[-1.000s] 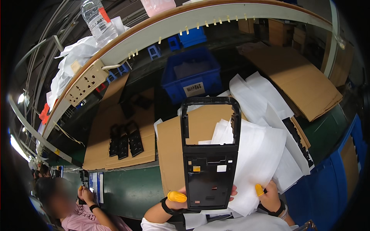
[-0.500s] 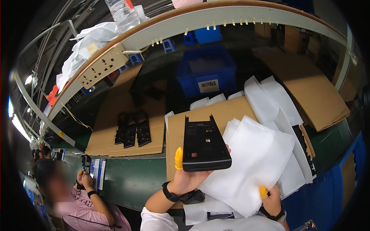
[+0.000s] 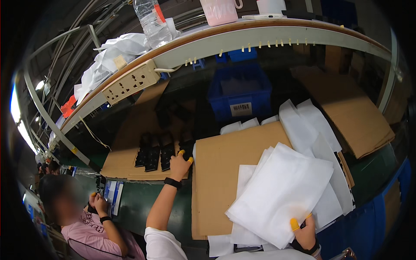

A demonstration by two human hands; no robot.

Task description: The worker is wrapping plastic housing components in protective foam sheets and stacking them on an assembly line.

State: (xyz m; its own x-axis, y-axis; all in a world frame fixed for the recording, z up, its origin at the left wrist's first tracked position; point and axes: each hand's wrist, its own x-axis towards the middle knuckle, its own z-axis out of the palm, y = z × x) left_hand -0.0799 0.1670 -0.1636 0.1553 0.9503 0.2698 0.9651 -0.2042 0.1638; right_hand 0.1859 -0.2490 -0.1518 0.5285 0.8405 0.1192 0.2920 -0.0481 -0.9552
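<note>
My left hand [image 3: 178,167], with yellow finger cots on its thumb and a finger, reaches to the cardboard at left. Its fingertips are closed on the near end of a black plastic housing [image 3: 186,141]. Just left of that lie several similar black housings [image 3: 152,151] in a row. At lower right my right hand [image 3: 304,234], also in yellow finger cots, pinches the near edge of a white foam sheet [image 3: 281,190]. That sheet tops a loose, fanned pile. Black straps circle both wrists.
A cardboard sheet [image 3: 214,182] lies in front of me. Beyond it stands a blue bin [image 3: 239,95]; more cardboard [image 3: 346,108] is at right. A shelf with a power strip [image 3: 131,81] and a plastic bottle [image 3: 152,26] spans above. A co-worker in pink [image 3: 93,229] sits at left.
My left hand has carried the black housing from in front of me to the row on the left cardboard. My right hand stays at the foam sheet. The view has shifted slightly.
</note>
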